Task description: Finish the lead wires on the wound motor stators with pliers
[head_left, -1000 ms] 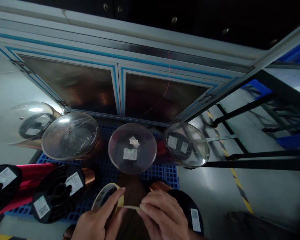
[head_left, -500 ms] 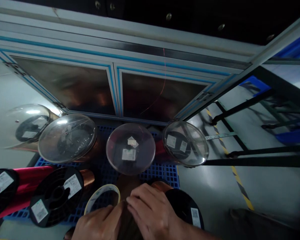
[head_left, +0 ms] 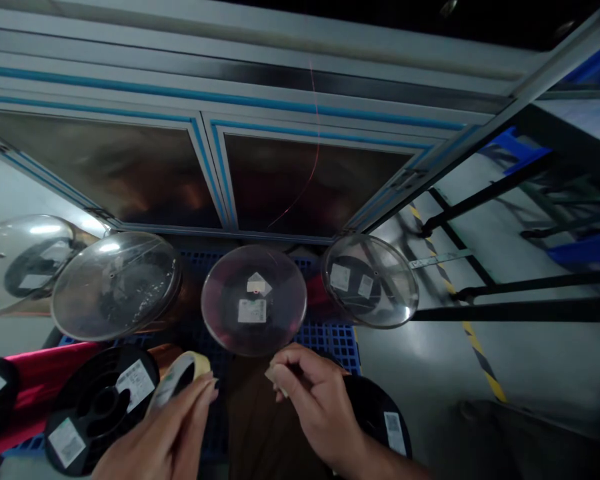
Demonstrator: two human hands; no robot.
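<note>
At the lower left, my left hand (head_left: pixel 163 430) is closed on a roll of pale yellow tape (head_left: pixel 201 364), tilted so that its rim shows edge-on. My right hand (head_left: pixel 317 403) is closed in a pinch to the right of it. A small pale piece of tape (head_left: pixel 269 374) sticks out between its thumb and forefinger. The two hands are apart, with dark brown cloth (head_left: pixel 255 413) below the gap. Just beyond my right hand stands a spool under a clear round cover (head_left: pixel 230 313) with white labels.
Other clear-covered spools stand left (head_left: pixel 87 293) and right (head_left: pixel 395 293) on a blue grid pallet (head_left: pixel 343 343). Black-flanged spools (head_left: pixel 80 407) lie nearer. A cabinet (head_left: pixel 290 193) rises behind, with a thin red wire (head_left: pixel 317 133) hanging before it. Dark metal frames (head_left: pixel 520 310) stand at right.
My hands were together at the tape roll and have moved apart. The roll has turned more edge-on, and my right hand now holds a small piece of tape. The view has shifted slightly.
</note>
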